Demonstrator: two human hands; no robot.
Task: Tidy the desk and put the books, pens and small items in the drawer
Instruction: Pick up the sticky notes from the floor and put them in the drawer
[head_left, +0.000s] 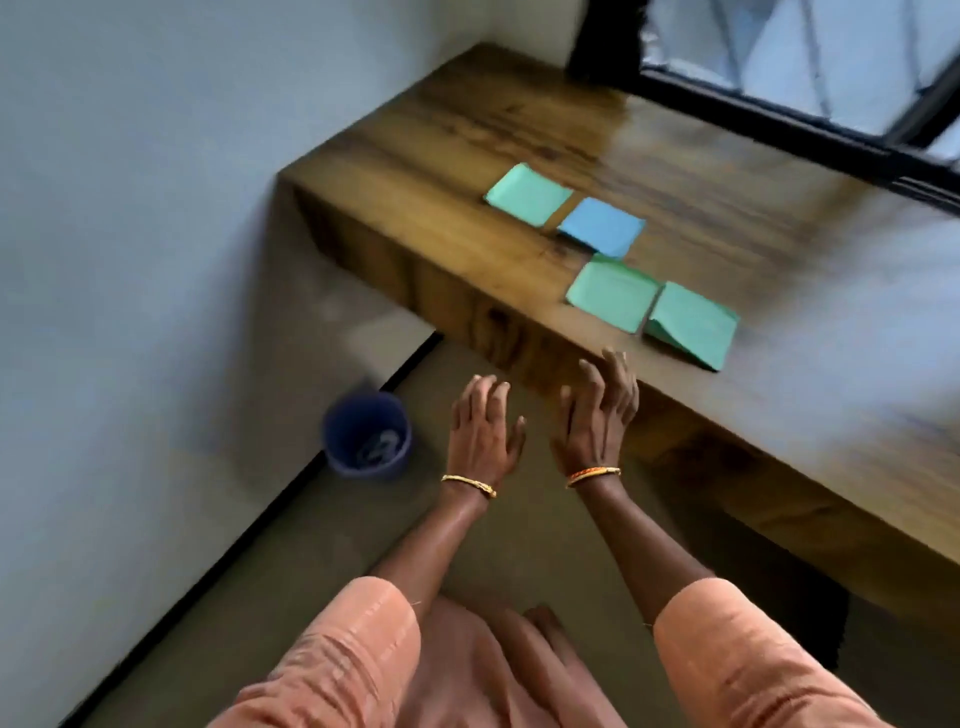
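Wooden desk (675, 171) carries four loose coloured paper pads (613, 293) near its front edge, while your left hand (483, 431) and right hand (597, 415) hover empty and spread below it, so a hasty sweep could knock them to the floor.

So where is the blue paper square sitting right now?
In the head view, the blue square lies flat on the wooden desk, upper centre, between the far green square and the green square nearer the hands.
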